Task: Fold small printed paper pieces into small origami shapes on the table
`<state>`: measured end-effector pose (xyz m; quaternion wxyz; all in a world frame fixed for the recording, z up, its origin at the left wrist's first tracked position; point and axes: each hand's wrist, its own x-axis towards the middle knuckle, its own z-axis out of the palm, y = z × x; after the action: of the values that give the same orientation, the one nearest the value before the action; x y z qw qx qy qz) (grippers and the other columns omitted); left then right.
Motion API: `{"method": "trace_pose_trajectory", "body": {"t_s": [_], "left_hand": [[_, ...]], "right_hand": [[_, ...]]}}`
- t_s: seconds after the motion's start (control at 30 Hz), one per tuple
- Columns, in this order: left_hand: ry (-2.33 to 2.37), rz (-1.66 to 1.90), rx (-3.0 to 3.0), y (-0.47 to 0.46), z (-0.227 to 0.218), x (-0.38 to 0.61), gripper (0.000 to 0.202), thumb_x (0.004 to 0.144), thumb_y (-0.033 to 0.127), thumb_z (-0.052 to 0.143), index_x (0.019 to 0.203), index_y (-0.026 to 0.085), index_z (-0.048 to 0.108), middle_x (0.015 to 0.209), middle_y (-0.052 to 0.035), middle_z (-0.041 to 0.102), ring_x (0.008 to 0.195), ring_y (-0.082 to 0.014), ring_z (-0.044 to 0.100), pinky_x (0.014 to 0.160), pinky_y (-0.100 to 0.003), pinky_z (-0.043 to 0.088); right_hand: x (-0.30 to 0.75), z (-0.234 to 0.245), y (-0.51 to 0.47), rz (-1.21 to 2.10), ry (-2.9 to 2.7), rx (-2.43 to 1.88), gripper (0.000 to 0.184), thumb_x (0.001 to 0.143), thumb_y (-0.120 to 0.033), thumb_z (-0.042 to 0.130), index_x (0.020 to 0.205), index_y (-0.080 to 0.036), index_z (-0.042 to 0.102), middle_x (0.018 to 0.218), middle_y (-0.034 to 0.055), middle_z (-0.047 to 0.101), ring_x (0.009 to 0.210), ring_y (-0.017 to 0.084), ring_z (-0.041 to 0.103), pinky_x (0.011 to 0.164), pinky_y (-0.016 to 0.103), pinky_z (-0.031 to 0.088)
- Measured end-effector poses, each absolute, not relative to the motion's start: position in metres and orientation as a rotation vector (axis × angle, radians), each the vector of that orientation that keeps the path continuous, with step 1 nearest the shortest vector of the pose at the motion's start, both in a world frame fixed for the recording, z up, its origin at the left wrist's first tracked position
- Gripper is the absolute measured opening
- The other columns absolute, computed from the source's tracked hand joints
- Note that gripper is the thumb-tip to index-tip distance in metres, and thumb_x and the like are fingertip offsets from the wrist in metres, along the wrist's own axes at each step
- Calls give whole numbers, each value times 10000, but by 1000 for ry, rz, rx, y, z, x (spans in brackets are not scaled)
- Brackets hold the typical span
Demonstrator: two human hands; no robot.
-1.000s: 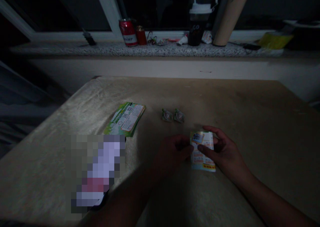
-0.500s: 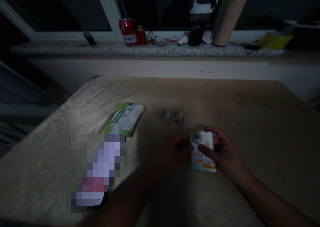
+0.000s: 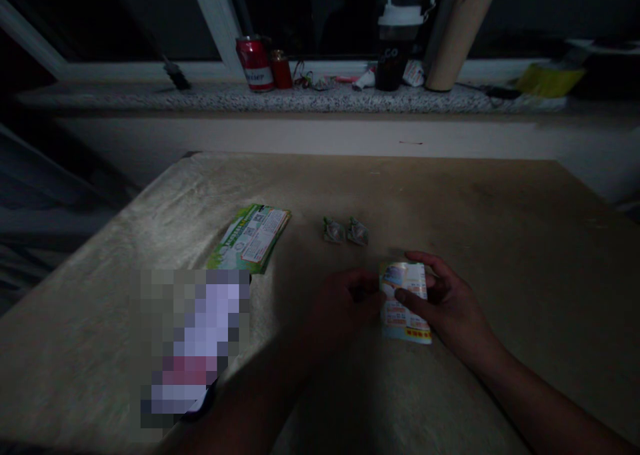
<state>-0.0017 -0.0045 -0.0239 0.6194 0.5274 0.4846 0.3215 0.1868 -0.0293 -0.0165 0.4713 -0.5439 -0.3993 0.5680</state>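
A small printed leaflet (image 3: 416,318), white with orange text and a blue lower edge, is between my two hands over the table. My right hand (image 3: 445,301) grips its right side, thumb across the front and fingers behind. My left hand (image 3: 350,305), in shadow, pinches its left edge between thumb and curled fingers. Just beyond the leaflet lie two small clear packets with green tops, a left packet (image 3: 333,231) and a right packet (image 3: 358,231). Further left rests a stack of green printed leaflets (image 3: 253,238).
A blurred-out phone-like object (image 3: 205,335) lies on the table (image 3: 475,208) beside my left forearm. Along the granite windowsill (image 3: 210,98) stand a red can (image 3: 255,65), a red jar (image 3: 281,71), a dark lidded cup (image 3: 393,55), a cardboard tube (image 3: 457,38) and a yellow item (image 3: 550,80).
Almost nothing differs. Both hands keep the same grip on the leaflet, and the whole view has shifted very slightly.
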Motion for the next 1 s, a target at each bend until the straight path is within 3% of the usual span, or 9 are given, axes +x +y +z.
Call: {"method": "trace_pose_trajectory", "body": {"t_s": [0.4, 1.0], "left_hand": [[1109, 733, 1222, -4, -23, -2, 194, 815, 208, 721, 998, 151, 752, 994, -102, 802, 878, -230, 752, 802, -352, 581], [1108, 743, 1225, -4, -22, -2, 198, 791, 210, 731, 981, 157, 749, 967, -87, 804, 865, -224, 749, 781, -333, 579]], "right_hand": [[187, -15, -29, 1390, -985, -1341, 661, 679, -399, 916, 1217, -271, 553, 821, 18, 812, 693, 250, 773, 643, 394, 641], [187, -15, -29, 1386, -979, -1333, 631, 685, -360, 909, 1205, -276, 562, 817, 9, 813, 711, 248, 778, 643, 380, 635]]}}
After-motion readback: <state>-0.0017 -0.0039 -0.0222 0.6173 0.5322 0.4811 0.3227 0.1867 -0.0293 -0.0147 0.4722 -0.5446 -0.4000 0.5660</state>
